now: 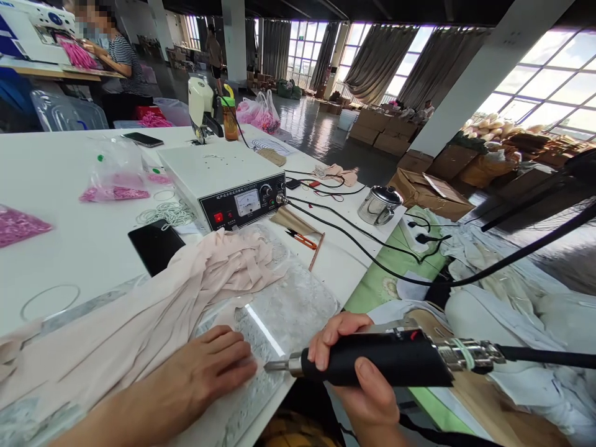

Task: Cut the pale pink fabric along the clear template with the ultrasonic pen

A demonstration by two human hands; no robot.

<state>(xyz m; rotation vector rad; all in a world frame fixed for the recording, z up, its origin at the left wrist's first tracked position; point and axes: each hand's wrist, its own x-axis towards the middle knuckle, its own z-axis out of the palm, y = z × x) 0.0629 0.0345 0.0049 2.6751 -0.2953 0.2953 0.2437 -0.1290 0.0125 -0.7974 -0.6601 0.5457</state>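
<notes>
White table [69, 186] carries control box [223, 180], fabric strips [186, 279], phone [156, 245].

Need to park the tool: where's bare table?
Bare white tabletop between left-edge pink bag and black phone. Crowded: pink fabric strips under left hand; cables between control box and steel pot. Right hand grips the tool.

Only one camera is working, sitting on the person's head. It is looking forward and down across the white surface [60, 186], leaning a little sideways. The black tool [386, 363] is showing very near at the bottom edge, while the windows [554, 81] are standing far behind.
</notes>
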